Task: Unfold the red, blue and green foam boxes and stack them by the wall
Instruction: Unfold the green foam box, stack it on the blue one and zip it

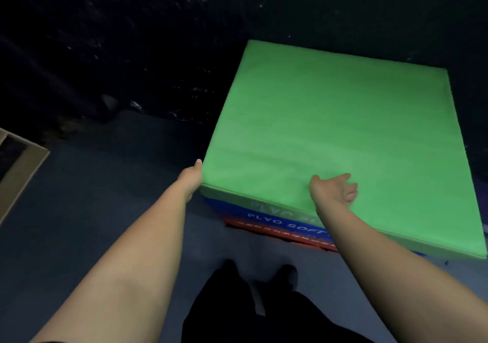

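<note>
Dark wall (132, 39) fills the upper frame above a grey-blue floor (105, 197). At centre right the green foam box (338, 136) tops the blue foam box (277, 222) and red foam box (285, 237), against that wall. The left hand (191, 177) presses its near-left corner; how its fingers lie is hidden. The right hand (336, 191) rests on top, fingers loosely curled, holding nothing. An uneven shove could slide the green layer askew, since its edges already look offset from those beneath.
</note>
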A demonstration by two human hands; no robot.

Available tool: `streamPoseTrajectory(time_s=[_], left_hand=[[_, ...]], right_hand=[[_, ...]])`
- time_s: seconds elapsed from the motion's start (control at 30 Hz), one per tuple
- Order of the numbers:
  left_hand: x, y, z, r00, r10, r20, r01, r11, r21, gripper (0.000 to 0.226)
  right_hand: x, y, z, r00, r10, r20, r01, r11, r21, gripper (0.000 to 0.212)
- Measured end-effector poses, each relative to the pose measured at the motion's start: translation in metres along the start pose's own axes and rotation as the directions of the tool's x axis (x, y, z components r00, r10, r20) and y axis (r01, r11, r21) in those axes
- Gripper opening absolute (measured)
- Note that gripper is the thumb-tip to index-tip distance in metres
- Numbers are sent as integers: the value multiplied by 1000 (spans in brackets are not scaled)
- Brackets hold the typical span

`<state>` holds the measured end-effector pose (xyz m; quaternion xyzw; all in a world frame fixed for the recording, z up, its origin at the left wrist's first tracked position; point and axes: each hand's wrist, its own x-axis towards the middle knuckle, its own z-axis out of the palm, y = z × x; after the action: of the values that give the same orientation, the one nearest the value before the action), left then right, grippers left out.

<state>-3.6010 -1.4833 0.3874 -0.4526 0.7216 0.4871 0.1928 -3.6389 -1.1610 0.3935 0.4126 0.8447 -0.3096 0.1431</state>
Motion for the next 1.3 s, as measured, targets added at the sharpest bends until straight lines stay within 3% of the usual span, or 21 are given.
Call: streamPoseTrajectory(time_s=[0.13,0.27,0.4,0.57,0.63,0.77,0.97,1.23,1.3], left_hand=[[27,-18,-31,999,-20,37,18,999,46,58],[65,-23,-47,989,-54,138,50,998,33,48],[110,-23,-58,962,-81,262,75,997,33,44],[160,-14,-54,932,-45,361,2,993,120,39],[184,-20,-43,919,-40,392,-20,989,148,41],[221,-43,-8,885,-84,458,15,988,154,47],[228,-57,27,832,-197,520,242,970,-20,56],[241,-78,30,914,-149,378,226,960,-167,17],[239,-83,32,927,-145,346,229,949,-217,17]], right_hand=[[-48,-40,48,947,-272,173,295,946,-130,92],[-85,-77,95,835,-509,207,548,801,-239,87],[-111,-119,148,757,-618,214,650,677,-346,87],[-117,-161,188,644,-723,251,724,469,-505,89],[-113,-174,199,640,-724,255,712,435,-551,89],[-103,-183,209,717,-675,174,629,520,-578,93],[-99,-178,224,732,-676,88,577,546,-607,94],[-107,-179,227,742,-664,88,559,542,-628,93],[-111,-181,231,745,-659,99,563,543,-623,94]])
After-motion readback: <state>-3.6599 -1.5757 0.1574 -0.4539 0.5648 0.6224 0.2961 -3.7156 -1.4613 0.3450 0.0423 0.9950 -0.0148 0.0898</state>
